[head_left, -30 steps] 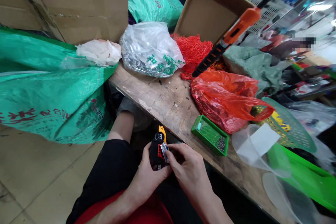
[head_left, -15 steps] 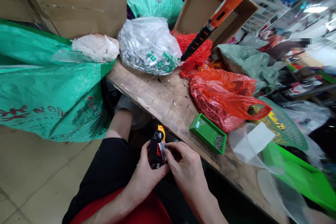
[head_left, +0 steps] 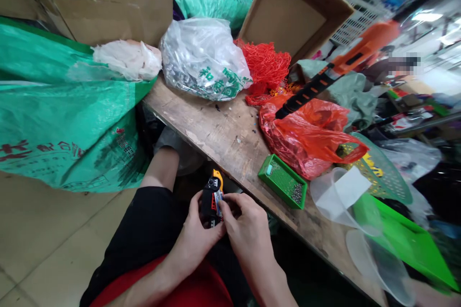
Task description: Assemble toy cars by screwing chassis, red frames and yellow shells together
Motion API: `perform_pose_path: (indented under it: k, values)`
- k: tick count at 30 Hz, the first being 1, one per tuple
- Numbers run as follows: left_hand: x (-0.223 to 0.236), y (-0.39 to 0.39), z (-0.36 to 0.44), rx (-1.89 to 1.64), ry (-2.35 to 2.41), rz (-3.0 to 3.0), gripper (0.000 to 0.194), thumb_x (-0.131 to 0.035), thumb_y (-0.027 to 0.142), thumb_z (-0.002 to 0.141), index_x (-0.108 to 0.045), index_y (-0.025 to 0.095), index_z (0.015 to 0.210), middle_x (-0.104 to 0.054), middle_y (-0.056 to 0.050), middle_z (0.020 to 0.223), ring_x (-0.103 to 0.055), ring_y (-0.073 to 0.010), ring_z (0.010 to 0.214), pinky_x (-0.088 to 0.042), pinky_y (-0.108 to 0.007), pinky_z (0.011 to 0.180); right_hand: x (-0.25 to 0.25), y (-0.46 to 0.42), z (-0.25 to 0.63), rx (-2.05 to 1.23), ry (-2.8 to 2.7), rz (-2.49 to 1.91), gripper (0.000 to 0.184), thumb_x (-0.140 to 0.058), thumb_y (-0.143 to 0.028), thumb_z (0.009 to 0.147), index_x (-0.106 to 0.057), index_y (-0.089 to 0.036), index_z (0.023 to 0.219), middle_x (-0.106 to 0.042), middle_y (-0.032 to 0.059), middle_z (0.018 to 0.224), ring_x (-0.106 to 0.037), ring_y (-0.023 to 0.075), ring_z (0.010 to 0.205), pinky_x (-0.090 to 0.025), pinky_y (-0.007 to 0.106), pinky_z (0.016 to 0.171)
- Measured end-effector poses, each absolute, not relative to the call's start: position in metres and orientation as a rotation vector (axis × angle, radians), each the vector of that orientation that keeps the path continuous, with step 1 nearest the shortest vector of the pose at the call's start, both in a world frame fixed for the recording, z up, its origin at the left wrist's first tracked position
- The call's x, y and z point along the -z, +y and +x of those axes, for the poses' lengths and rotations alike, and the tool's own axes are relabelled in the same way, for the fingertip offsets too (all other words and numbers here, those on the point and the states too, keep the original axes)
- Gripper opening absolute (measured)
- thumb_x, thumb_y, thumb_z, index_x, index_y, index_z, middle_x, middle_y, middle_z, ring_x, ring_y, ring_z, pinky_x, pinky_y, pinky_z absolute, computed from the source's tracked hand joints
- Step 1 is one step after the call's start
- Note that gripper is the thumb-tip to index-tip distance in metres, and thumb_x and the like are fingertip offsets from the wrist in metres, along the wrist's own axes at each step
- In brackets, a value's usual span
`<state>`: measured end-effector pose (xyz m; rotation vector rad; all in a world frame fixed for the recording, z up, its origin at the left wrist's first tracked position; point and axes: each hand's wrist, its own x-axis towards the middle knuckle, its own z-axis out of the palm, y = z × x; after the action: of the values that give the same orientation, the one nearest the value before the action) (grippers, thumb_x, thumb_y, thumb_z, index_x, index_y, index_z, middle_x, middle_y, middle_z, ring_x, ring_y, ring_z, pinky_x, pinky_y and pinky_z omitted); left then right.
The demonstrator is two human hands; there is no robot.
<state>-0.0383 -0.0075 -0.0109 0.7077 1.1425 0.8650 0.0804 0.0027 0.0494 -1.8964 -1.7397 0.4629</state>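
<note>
My left hand [head_left: 192,232] wraps around the black grip of a small pair of hand pruning shears [head_left: 211,201], which has an orange-yellow top and a red section. My right hand [head_left: 245,225] pinches the shears' silver blade area [head_left: 218,203] between its fingers. My fingers hide the lower part of the tool. Both hands are held over my lap, just off the near edge of a worn wooden workbench [head_left: 209,129]. A long black-and-orange handled tool [head_left: 334,76] hangs in the air over the red plastic bag [head_left: 302,136], well away from my hands.
On the bench lie a green perforated tray [head_left: 283,181] of small metal parts, a clear bag [head_left: 203,60] of metal pieces and tangled red plastic pieces [head_left: 264,64]. A green woven sack [head_left: 61,120] lies left. A cardboard box [head_left: 284,14] stands behind.
The long black-and-orange tool has swung right and down across the bench, now lying over the red bag. My hands stay on the shears, and the view has shifted slightly.
</note>
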Motion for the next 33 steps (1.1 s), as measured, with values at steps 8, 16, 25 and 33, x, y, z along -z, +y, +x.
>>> perform_pose_path:
  k: [8, 16, 25, 33]
  values:
    - [0.008, -0.005, -0.04, -0.845, 1.164, 0.722, 0.081, -0.084, 0.042, 0.072, -0.043, 0.02, 0.137, -0.072, -0.015, 0.128, -0.069, -0.0309, 0.121, -0.056, -0.044, 0.101, -0.048, 0.004, 0.078, -0.505, -1.679, -1.946, 0.008, -0.067, -0.018, 0.087, -0.075, -0.018, 0.087, -0.072, 0.0041, 0.08, -0.069, 0.0176, 0.07, -0.053, 0.028, 0.067]
    - [0.005, -0.006, -0.04, -0.866, 1.147, 0.712, 0.078, -0.086, 0.04, 0.069, -0.046, 0.019, 0.132, -0.072, -0.016, 0.125, -0.069, -0.0335, 0.119, -0.054, -0.05, 0.104, -0.053, 0.008, 0.08, -0.629, -1.635, -1.973, 0.01, -0.067, -0.022, 0.086, -0.077, -0.019, 0.087, -0.075, 0.0055, 0.081, -0.07, 0.0197, 0.07, -0.055, 0.031, 0.069]
    - [-0.002, -0.004, -0.039, -0.856, 1.131, 0.696, 0.079, -0.085, 0.04, 0.069, -0.045, 0.018, 0.133, -0.07, -0.016, 0.128, -0.069, -0.0309, 0.119, -0.054, -0.046, 0.104, -0.056, 0.007, 0.078, -0.707, -1.543, -2.0, 0.012, -0.067, -0.025, 0.086, -0.077, -0.019, 0.087, -0.077, 0.0068, 0.083, -0.072, 0.0215, 0.075, -0.056, 0.032, 0.071]
    - [0.005, -0.007, -0.04, -0.863, 1.076, 0.736, 0.078, -0.084, 0.043, 0.073, -0.044, 0.02, 0.135, -0.069, -0.015, 0.131, -0.069, -0.0302, 0.12, -0.054, -0.045, 0.104, -0.064, 0.015, 0.083, -0.804, -1.469, -2.044, 0.008, -0.07, -0.025, 0.081, -0.077, -0.02, 0.079, -0.076, 0.0027, 0.069, -0.068, 0.0182, 0.059, -0.052, 0.029, 0.059]
